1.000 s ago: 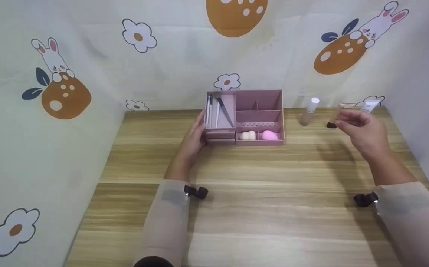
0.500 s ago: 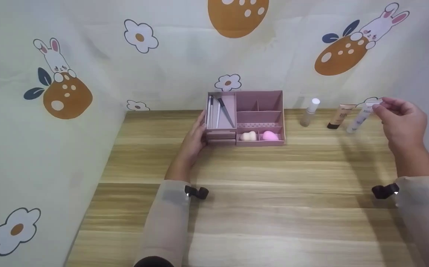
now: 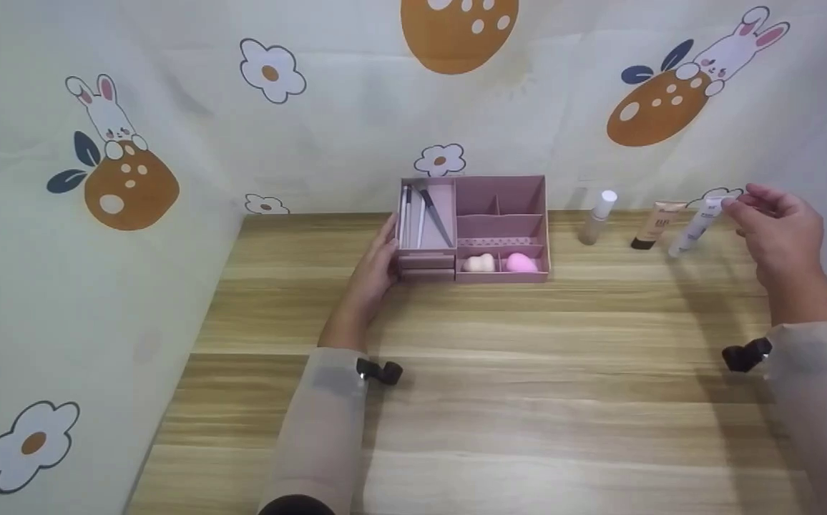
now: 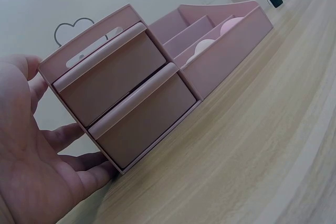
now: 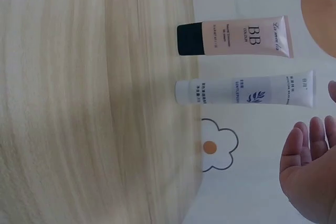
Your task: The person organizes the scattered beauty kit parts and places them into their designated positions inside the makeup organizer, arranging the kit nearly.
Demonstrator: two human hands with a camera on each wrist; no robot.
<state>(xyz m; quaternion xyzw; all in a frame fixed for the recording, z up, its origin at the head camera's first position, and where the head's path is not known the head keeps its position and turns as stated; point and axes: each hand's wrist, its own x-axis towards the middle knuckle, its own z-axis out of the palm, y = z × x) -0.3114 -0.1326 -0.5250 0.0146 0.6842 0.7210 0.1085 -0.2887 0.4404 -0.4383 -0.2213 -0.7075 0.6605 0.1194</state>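
Observation:
A pink desktop organizer point(image 3: 503, 277) stands at the back of the table. My left hand point(image 3: 370, 275) rests against its left side, the fingers laid along the outer wall beside two closed drawers point(image 4: 142, 114). Brushes point(image 3: 421, 214) lie in its upper left tray; a cream sponge point(image 3: 479, 262) and a pink sponge point(image 3: 521, 262) sit in the front compartments. At right, a white tube point(image 5: 247, 91) stands upright on its cap. Close to its top end is my right hand point(image 3: 782, 229), apart from it in the right wrist view, fingers loosely bent around nothing.
Left of the white tube stands a beige BB cream tube point(image 5: 244, 36) on a black cap. Farther left is a bottle with a white cap point(image 3: 598, 217). A patterned cloth wall point(image 3: 342, 129) closes off the back of the wooden table point(image 3: 528, 393).
My right hand has moved right, from in front of the beige tube to the white tube's top, then slightly off it. My left hand stays against the organizer.

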